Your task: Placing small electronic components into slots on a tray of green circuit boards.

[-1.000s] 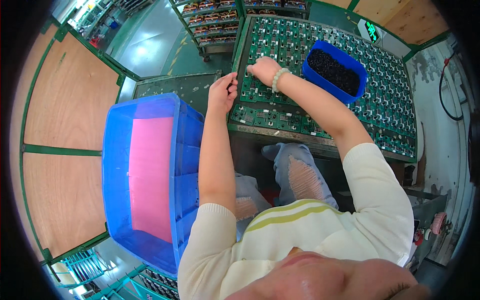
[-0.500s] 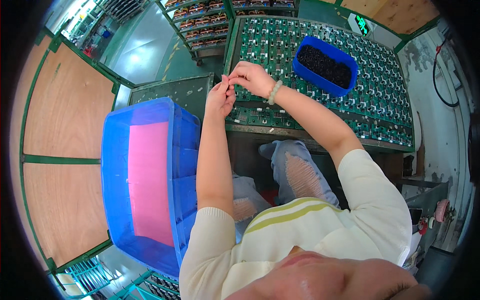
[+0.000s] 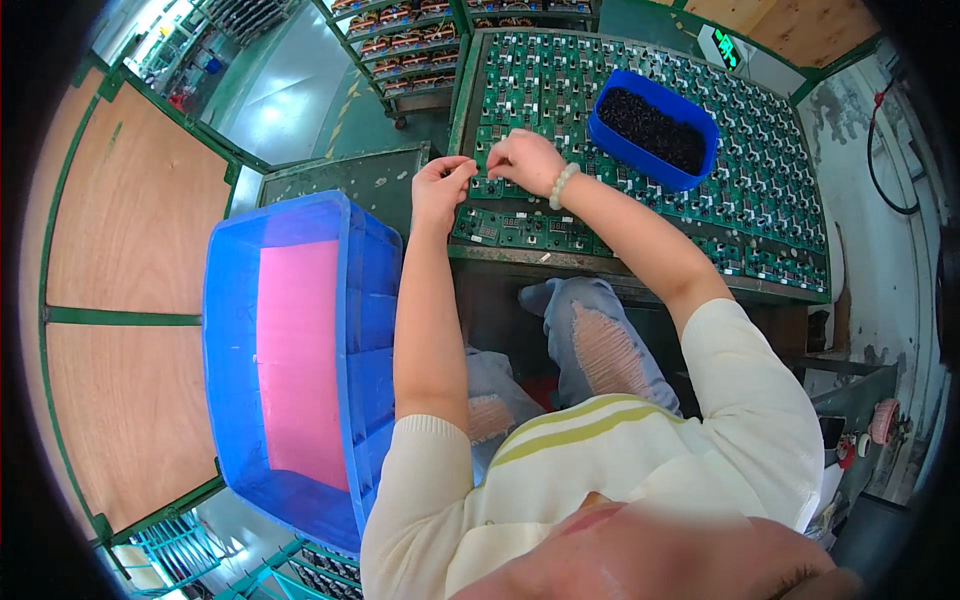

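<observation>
My left hand (image 3: 440, 195) is raised over the near left corner of the worktable, thumb and fingertips pinched together. Just to its right, a small gap away, my right hand (image 3: 530, 161) is also pinched, above the rows of green circuit boards (image 3: 560, 80). Whatever either hand holds is too small to make out. Below the hands, along the near edge, lies a row of boards with small displays (image 3: 517, 229). A blue bin (image 3: 655, 174) full of small black parts rests on the boards, right of my right hand.
On my left stands a big blue crate (image 3: 372, 300) with a pink sheet (image 3: 298, 365) inside. A dark side table (image 3: 345, 185) adjoins the worktable. Behind is a rack (image 3: 405, 50) of parts. A small white piece (image 3: 545, 258) lies at the table's front edge.
My hands have come apart: they were touching at the fingertips. The right one has shifted slightly to the right, while the left stays near the same spot with its fingers turned toward it.
</observation>
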`<state>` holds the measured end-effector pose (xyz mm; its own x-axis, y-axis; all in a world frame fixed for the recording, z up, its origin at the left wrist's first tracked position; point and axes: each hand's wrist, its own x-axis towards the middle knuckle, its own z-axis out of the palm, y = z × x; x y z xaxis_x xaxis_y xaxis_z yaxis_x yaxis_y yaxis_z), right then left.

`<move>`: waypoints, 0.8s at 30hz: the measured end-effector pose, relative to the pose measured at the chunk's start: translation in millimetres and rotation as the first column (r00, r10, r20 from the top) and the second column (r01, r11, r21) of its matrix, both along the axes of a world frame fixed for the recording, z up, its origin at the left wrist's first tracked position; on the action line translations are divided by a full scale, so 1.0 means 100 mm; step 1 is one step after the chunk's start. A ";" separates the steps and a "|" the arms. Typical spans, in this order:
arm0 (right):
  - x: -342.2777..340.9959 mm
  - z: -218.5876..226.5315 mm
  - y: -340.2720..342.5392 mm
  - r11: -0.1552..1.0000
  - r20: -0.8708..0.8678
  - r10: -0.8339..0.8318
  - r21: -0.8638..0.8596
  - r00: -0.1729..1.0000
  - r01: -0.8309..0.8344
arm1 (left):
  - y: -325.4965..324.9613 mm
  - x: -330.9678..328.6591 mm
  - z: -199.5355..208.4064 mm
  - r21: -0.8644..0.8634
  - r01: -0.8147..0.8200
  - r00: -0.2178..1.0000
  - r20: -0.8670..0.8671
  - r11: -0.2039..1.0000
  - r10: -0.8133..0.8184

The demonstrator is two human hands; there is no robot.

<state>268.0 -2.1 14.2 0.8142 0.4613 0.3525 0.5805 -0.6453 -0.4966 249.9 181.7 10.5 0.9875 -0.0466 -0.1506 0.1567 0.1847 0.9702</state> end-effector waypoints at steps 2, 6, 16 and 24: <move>-0.01 -0.06 0.04 0.998 0.047 -0.002 -0.056 0.999 0.005 | -0.02 -0.01 -0.02 0.027 0.014 1.000 0.015 1.000 -0.014; -0.08 -0.11 0.15 0.985 0.083 -0.063 -0.158 0.995 0.076 | -0.06 -0.01 -0.09 0.254 -0.042 0.991 0.131 0.966 0.009; -0.15 0.02 0.34 0.919 0.111 -0.154 -0.349 0.982 0.184 | -0.15 -0.06 -0.10 0.765 -0.203 0.925 0.355 0.611 -0.137; -0.17 -0.04 0.31 0.869 0.180 -0.221 -0.410 0.959 0.277 | -0.15 -0.01 -0.26 0.744 -0.214 0.915 0.380 0.633 -0.137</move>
<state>250.9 28.8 10.3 0.8850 0.3774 0.2729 0.4107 -0.9087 -0.0753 248.7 167.1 -15.9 0.9650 -0.0499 0.2575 -0.2280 -0.6443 0.7300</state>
